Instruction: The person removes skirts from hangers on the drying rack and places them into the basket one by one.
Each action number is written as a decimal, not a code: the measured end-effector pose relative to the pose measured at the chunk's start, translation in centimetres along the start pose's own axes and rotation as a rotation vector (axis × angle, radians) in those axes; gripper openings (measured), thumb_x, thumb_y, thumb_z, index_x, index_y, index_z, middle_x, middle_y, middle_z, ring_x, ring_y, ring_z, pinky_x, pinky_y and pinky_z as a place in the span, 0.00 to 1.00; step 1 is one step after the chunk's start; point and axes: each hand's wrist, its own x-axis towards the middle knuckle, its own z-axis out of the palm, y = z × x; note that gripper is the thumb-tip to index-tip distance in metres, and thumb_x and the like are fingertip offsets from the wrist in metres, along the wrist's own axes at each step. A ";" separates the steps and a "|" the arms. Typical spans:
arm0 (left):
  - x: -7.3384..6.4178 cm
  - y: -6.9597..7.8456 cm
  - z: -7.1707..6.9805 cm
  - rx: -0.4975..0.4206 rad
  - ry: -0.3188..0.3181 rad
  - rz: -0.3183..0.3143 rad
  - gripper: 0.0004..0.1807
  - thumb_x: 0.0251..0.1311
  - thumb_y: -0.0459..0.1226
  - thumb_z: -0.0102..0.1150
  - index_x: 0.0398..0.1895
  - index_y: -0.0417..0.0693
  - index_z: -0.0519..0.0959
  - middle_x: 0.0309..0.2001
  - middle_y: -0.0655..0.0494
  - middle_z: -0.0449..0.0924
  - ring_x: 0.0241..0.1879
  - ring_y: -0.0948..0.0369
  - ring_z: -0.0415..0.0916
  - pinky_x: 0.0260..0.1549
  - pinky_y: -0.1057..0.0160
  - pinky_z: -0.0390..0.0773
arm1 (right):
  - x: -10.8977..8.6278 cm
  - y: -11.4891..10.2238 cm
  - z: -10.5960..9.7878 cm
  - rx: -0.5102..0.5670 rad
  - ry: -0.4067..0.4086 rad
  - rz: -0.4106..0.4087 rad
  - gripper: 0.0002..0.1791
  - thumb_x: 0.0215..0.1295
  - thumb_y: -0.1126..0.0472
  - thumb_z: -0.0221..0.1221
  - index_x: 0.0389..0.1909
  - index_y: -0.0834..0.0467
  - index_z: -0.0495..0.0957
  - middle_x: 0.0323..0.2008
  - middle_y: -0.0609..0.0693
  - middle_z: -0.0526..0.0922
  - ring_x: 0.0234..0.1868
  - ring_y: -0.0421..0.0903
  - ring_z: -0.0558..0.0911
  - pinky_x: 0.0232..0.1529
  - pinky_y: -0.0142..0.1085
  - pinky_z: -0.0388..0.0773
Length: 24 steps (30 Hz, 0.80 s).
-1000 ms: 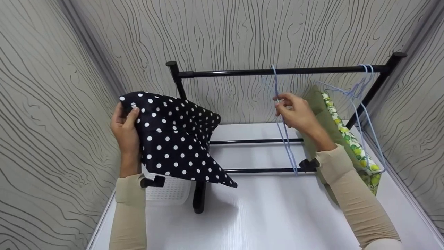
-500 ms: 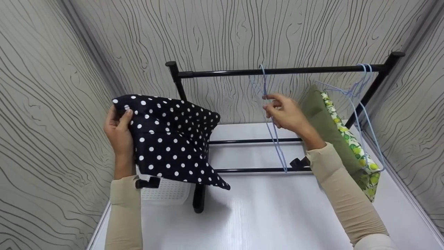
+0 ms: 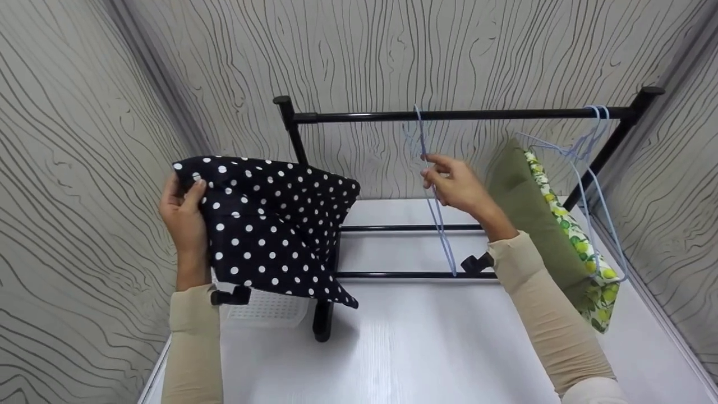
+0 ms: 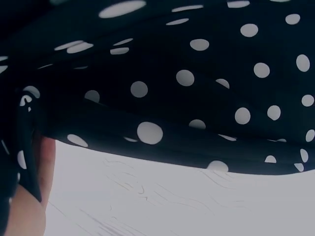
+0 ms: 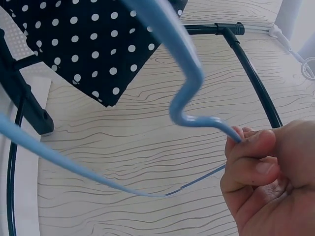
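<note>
My left hand (image 3: 188, 219) pinches the upper left corner of a navy cloth with white polka dots (image 3: 263, 241), thumb in front. The cloth hangs spread out in front of the rack's left post, its far corner drooping to the right. With thumb and fingers my right hand (image 3: 457, 185) pinches a light blue hanger (image 3: 440, 235) near its neck; its hook sits over the rack's top bar (image 3: 364, 117). In the right wrist view the blue hanger wire (image 5: 189, 73) runs into the fingertips. The left wrist view is mostly filled by dotted fabric (image 4: 162, 103).
At the right, an olive green cloth (image 3: 527, 207) and a lemon-print cloth (image 3: 600, 292) hang on the rack, beside light blue hangers (image 3: 600, 196). A white perforated basket (image 3: 269, 308) stands low at the left, partly behind the cloth. Wood-patterned walls enclose the rack.
The right hand has slid the hanger leftward along the top bar. The left hand has shifted a little left and down with the dotted cloth.
</note>
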 end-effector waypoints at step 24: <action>0.7 0.1 -2.0 0.085 0.010 0.019 0.14 0.70 0.27 0.62 0.55 0.44 0.85 0.41 0.55 0.82 0.42 0.60 0.76 0.40 0.71 0.76 | 0.3 0.4 1.9 -0.068 -0.077 0.066 0.31 0.85 0.53 0.54 0.80 0.61 0.63 0.50 0.60 0.86 0.17 0.40 0.77 0.17 0.30 0.73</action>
